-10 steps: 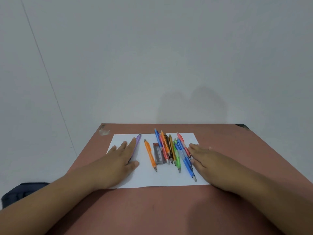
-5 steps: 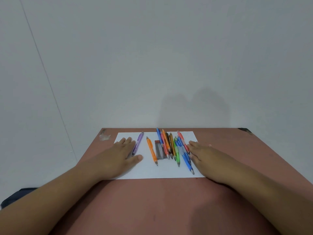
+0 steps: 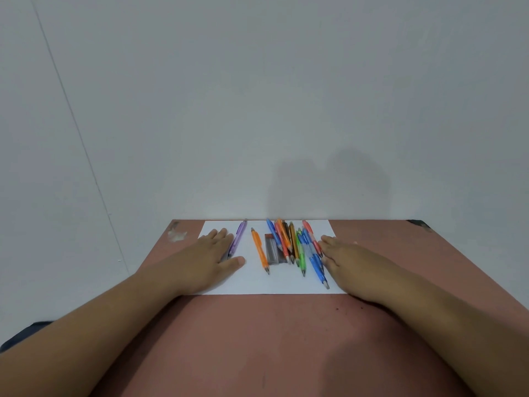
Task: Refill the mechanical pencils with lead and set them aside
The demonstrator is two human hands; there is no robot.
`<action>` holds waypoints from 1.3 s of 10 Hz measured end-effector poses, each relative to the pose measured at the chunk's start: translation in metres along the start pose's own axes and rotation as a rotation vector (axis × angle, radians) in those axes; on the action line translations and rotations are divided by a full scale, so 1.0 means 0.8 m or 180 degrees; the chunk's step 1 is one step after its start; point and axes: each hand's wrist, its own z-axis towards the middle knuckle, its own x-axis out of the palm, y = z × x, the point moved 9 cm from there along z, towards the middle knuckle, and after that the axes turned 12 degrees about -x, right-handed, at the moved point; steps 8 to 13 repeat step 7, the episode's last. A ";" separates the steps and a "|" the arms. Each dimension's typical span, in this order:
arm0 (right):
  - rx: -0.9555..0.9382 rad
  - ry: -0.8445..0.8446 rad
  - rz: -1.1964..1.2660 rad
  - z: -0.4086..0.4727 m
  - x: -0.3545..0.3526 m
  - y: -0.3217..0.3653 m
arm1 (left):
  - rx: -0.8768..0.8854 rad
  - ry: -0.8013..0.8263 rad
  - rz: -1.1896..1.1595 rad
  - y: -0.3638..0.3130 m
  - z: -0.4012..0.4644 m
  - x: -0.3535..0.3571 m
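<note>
L hand slid off purple pencil; both hands' fingers flat.

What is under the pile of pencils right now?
The white paper sheet lies under the pencil pile, and the grey lead case sits partly beneath its left edge. Anything deeper is covered.

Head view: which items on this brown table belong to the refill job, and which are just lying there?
Part of the job:
- purple mechanical pencil, beside the left hand
- lone orange mechanical pencil
- grey lead case
- bundle of coloured mechanical pencils, beside the right hand

Just there:
- white paper sheet
- brown table
</note>
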 end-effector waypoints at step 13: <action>0.0005 -0.0274 0.0600 -0.064 -0.009 0.007 | 0.0132 -0.0315 -0.0545 0.005 -0.048 -0.012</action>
